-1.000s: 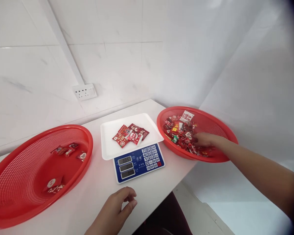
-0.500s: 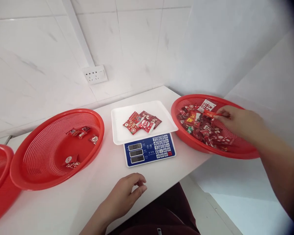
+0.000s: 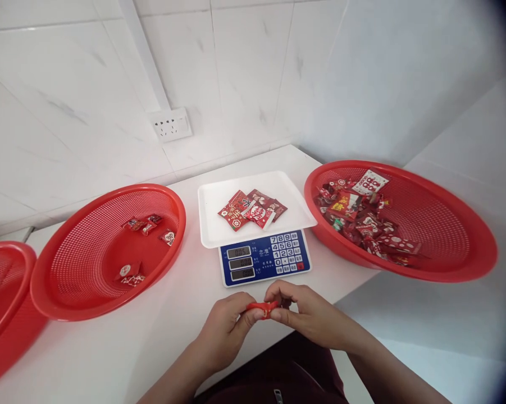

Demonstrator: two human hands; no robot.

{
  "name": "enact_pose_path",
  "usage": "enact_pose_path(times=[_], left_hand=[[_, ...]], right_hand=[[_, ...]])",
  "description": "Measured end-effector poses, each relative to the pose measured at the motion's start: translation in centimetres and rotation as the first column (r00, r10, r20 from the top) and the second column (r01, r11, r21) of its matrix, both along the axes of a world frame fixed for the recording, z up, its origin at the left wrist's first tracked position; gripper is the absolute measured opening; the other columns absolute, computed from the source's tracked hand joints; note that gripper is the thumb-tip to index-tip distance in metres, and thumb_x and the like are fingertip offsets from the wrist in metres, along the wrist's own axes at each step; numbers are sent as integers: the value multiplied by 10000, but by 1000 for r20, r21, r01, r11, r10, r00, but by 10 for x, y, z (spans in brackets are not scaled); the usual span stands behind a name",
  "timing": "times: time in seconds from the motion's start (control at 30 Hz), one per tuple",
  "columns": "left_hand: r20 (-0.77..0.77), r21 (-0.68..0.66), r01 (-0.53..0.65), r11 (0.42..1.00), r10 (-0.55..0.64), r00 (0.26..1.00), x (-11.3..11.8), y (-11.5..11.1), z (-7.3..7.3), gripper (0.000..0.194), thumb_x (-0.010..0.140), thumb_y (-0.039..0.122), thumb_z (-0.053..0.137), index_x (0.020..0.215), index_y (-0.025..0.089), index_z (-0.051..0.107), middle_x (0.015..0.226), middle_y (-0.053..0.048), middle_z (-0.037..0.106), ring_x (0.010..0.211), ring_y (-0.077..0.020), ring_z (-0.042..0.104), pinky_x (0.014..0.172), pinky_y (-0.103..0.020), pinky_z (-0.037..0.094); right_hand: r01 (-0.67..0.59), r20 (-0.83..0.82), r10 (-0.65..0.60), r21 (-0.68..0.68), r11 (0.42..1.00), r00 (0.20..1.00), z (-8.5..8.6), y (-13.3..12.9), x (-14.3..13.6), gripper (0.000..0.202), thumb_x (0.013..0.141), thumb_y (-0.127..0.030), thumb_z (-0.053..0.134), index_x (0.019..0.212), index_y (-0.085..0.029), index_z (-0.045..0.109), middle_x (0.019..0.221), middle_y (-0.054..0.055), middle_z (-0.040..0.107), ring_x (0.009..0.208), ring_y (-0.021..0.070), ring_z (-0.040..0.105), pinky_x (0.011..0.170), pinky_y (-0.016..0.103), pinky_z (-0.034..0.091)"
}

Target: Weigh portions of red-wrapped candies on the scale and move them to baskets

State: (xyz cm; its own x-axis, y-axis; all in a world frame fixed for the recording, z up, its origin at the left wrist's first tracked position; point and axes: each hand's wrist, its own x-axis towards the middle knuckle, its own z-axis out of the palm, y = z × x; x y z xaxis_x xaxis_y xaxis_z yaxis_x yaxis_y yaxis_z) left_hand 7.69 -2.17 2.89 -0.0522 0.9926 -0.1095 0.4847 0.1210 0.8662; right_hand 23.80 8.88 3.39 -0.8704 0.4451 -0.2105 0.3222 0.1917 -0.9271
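A small red packet (image 3: 266,308) is pinched between both hands just in front of the scale. My left hand (image 3: 227,328) grips its left end, and my right hand (image 3: 305,314) closes on the right end. Behind them stands a blue digital scale (image 3: 264,261) with a white tray (image 3: 213,227) on top. Several red packets (image 3: 256,210) overlap on that tray. On the right, a red basket (image 3: 455,241) holds a heap of mostly red packets and wrapped sweets (image 3: 364,221).
At the left a red basket (image 3: 76,264) contains a few small packets (image 3: 130,274). Part of another red basket (image 3: 12,303) shows at the left edge. A socket (image 3: 171,124) is on the tiled wall behind the white table (image 3: 151,348).
My right hand has left the right basket with the red packet and come to the front of the scale. My left hand has closed on the packet. The view has shifted slightly.
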Motion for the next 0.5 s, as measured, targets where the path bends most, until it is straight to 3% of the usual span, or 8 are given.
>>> enact_pose_path(times=[0.1,0.33,0.5], left_hand=[[55,23,-20,1000,19,998,-1,-1,0,364,894,425,401,693,174,571,662,2,557,630,-128,501,602,-222,372],[241,-60,-3,998,17,970,-1,0,0,365,860,465,449,670,170,548,659,-2,554,641,-131,503,613,-230,393],[274,2,-60,998,57,960,-2,0,-3,357,850,463,466,659,175,554,658,-4,552,639,-135,500,614,-237,402]], right_hand=[[-23,-5,23,8,1000,1000,-2,-4,-3,220,862,-387,486,824,-186,568,768,3,591,703,123,509,651,241,408],[6,-131,3,73,997,991,-7,-13,-8,336,865,-425,481,655,-175,562,576,-40,489,546,88,433,521,201,339],[17,-194,20,186,982,981,-8,-14,-17,336,892,-386,451,671,-180,598,598,-30,545,567,88,485,544,196,368]])
